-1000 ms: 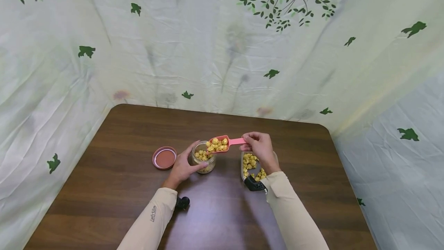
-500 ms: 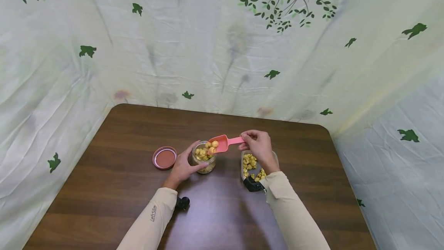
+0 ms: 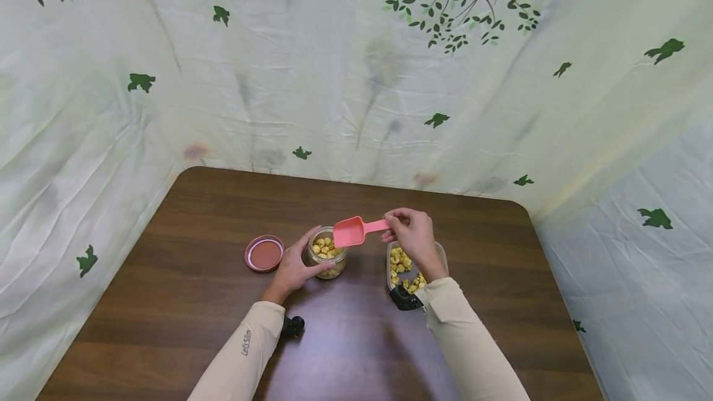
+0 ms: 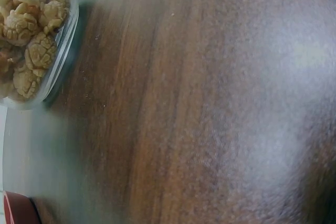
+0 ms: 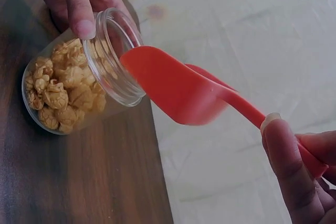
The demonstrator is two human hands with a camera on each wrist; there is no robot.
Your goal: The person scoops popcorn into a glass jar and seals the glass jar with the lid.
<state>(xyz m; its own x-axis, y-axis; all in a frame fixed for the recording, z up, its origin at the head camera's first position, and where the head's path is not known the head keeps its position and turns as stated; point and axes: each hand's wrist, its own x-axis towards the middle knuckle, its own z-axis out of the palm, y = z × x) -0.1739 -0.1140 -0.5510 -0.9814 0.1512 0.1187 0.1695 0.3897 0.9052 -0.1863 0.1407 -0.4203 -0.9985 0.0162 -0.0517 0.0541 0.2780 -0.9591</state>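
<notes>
My left hand (image 3: 291, 271) grips a clear glass jar (image 3: 333, 271) by its side, thumb near the rim in the right wrist view. Caramel popcorn (image 5: 63, 85) fills the jar's lower part, as seen there. My right hand (image 3: 418, 235) pinches the handle of a pink-red scoop (image 3: 348, 232). The scoop's bowl is tipped at the jar's mouth, and no popcorn shows in it from the head view. Under my right forearm stands a clear plastic container (image 3: 444, 256) holding more popcorn, partly hidden by the wrist. The jar's base (image 4: 65, 51) shows at upper left in the left wrist view.
A reddish lid (image 3: 265, 254) lies left of my left hand on the brown wooden table (image 3: 223, 215). Black wrist cameras sit at both cuffs. A pale leaf-printed curtain (image 3: 334, 79) hangs behind the table and along its sides.
Popcorn has slid out of the scoop into the jar, leaving the scoop's visible inside bare. My right hand has tipped the scoop and shifted slightly left; my left hand stays on the jar.
</notes>
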